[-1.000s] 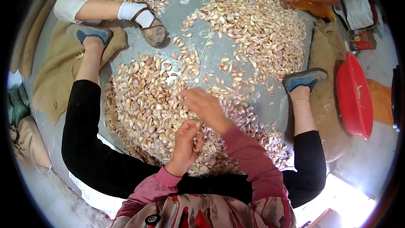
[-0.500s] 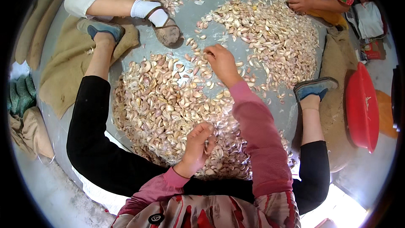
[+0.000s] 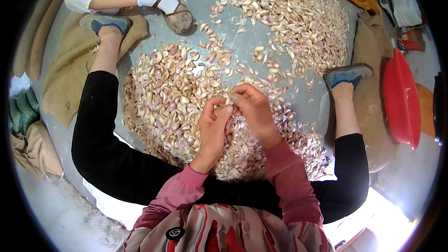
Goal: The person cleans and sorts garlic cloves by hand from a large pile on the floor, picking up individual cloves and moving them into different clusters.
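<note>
My left hand (image 3: 212, 129) and my right hand (image 3: 256, 114) meet above a big heap of loose garlic cloves (image 3: 172, 98). Fingertips of both hands pinch one pale garlic clove (image 3: 228, 101) between them, mostly covered by the fingers. Each hand is closed, thumb against index finger. Whether anything else sits inside the curled left fingers cannot be seen. The heap lies between my spread legs, its near side partly under my hands and sleeves.
A second spread of garlic cloves (image 3: 298, 23) lies farther off on the grey surface (image 3: 261, 72). Another person's shoe (image 3: 178, 20) rests at the far left of it. At right stand a red basin (image 3: 401, 98) and a burlap sack (image 3: 373, 46); more burlap (image 3: 70, 70) is at left.
My right hand has come back from the far edge of the heap to my left hand, and they now share a clove. The other person's hand at far right has left the view.
</note>
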A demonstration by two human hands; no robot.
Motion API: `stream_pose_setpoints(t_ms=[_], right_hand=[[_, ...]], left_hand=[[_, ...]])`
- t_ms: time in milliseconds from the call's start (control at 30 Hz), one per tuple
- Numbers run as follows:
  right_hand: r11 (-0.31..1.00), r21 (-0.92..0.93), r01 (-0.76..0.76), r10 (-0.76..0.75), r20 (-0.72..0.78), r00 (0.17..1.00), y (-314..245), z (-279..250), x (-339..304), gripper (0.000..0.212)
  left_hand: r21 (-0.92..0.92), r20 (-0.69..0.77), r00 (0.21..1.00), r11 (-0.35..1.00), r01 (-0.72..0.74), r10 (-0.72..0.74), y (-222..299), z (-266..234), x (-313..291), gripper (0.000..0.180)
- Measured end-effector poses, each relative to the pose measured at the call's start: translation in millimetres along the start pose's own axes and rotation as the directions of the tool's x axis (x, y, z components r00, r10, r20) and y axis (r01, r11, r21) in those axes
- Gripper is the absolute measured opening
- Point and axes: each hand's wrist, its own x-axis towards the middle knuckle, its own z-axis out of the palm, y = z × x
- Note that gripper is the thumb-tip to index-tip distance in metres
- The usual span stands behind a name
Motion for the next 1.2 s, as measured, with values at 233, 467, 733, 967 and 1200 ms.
stream_pose_setpoints(t_ms=[233,467,733,967,1200], right_hand=[[0.995,-0.050,0.080,-0.083,-0.062,0.995,17,19,-37,0.016],[0.920,0.390,0.040,-0.018,-0.060,0.998,48,0,-42,0.016],[0.997,0.014,0.071,-0.068,-0.176,0.982,44,3,-59,0.013],[0.656,-0.725,0.210,-0.546,-0.264,0.795,45,-58,-35,0.013],[0.385,-0.883,0.267,-0.450,0.073,0.890,65,-23,-27,0.022]], left_hand=[[-0.080,-0.030,0.999,0.997,0.024,-0.026,-5,-20,0,0.017],[-0.215,0.029,0.973,0.949,0.232,-0.231,-4,-24,-1,0.023],[0.118,0.118,0.984,0.986,0.119,-0.133,-25,-29,-10,0.020],[-0.195,-0.209,0.930,0.944,0.264,-0.303,-31,-32,-6,0.033],[0.067,-0.057,0.960,0.958,0.279,-0.275,-43,-31,-10,0.029]])
